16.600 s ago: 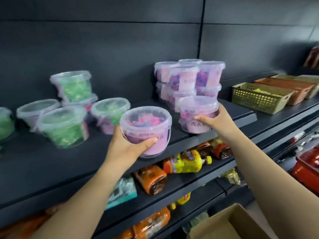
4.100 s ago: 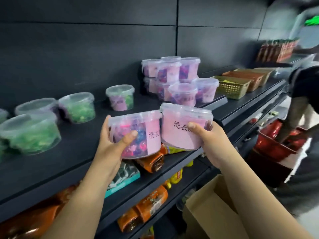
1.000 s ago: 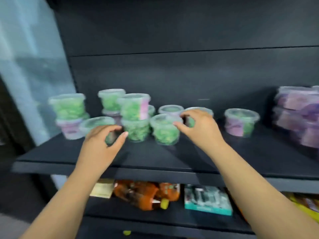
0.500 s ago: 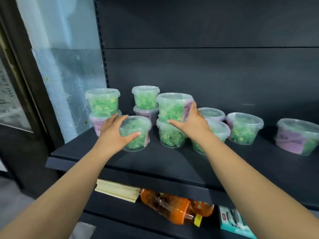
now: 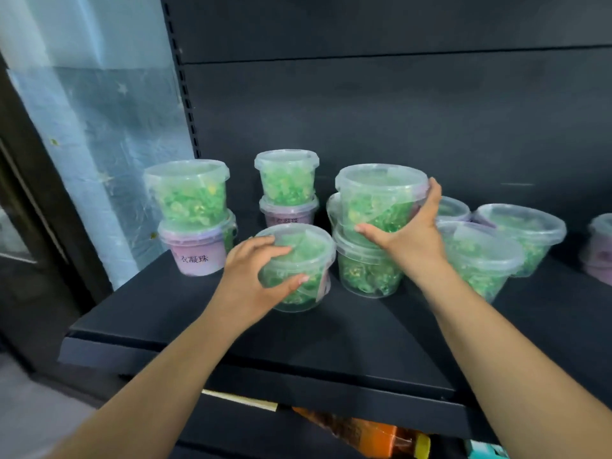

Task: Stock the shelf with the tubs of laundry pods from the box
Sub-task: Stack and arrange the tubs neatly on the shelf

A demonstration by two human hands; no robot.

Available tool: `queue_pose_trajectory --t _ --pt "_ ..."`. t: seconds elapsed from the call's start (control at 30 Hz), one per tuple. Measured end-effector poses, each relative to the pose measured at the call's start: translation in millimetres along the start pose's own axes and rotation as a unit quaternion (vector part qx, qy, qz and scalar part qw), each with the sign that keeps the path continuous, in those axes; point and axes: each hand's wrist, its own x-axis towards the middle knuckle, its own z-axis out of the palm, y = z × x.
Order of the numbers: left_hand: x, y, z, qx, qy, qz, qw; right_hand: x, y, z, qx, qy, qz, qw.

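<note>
Tubs full of green pods

On the shelf, the left stack sat by the edge, the back stack behind the front tub, the middle stack just right of it, and the single tubs further right.

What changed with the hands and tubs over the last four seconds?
Both hands let go of the two pink tubs they held and moved left along the black shelf. The left hand now grips the front clear plastic tub of green pods; the right hand holds the top green tub of a stack. The two-high stacks at the far left stand unchanged.
</note>
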Motion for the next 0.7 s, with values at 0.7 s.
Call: queue_pose_trajectory --t 0.7 --pt "16.0 -55.9 -70.3 -0.087 0.138 0.14 0.977 -63.3 -85.8 34.4 -0.146 0.196 -0.14 0.96"
